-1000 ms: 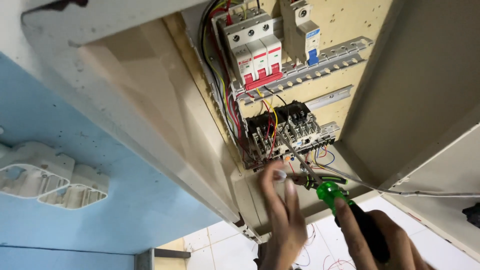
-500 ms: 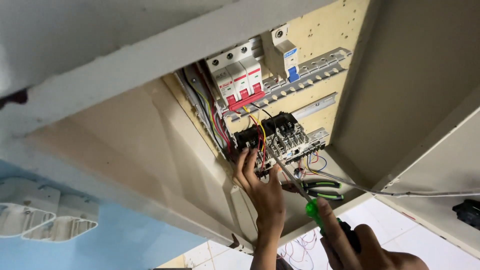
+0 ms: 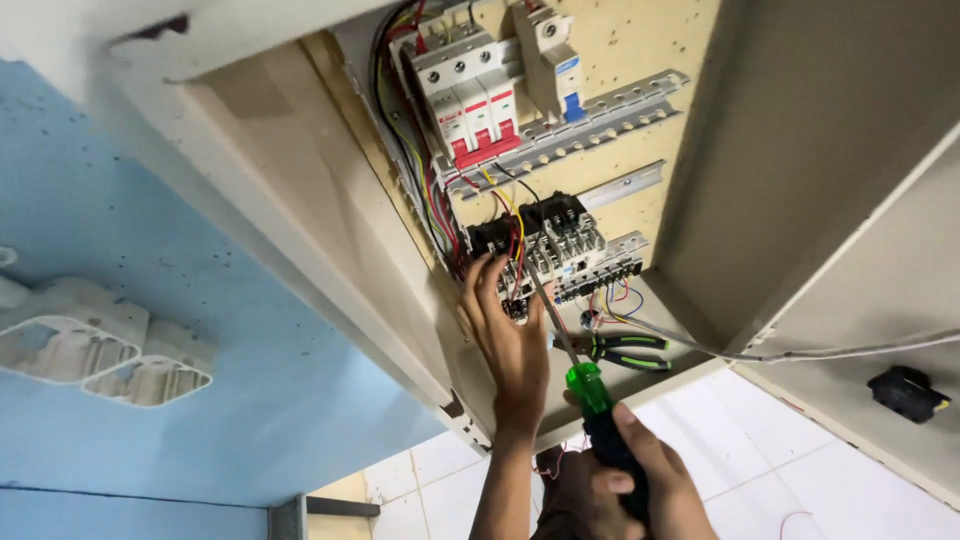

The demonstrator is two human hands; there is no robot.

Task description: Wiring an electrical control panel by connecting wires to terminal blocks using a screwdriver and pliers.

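Green and black, the screwdriver (image 3: 590, 400) sits in my right hand (image 3: 645, 480), my fingers wrapped tight round its dark grip low in the head view. Its thin shaft slants up and left, and the tip reaches the black contactor block (image 3: 545, 245) inside the cream metal cabinet (image 3: 300, 200). My left hand (image 3: 505, 330) is raised beside the shaft, fingers fairly straight and close together, fingertips (image 3: 480, 270) touching the wires at the block's left edge; I cannot tell whether they pinch one. Above the block, white breakers with red levers (image 3: 470, 100) sit on a perforated rail. Green-handled pliers (image 3: 620, 350) lie on the cabinet's lower ledge, just right of my left hand. At far left, white socket boxes (image 3: 100, 350) hang on a blue wall (image 3: 150, 250).
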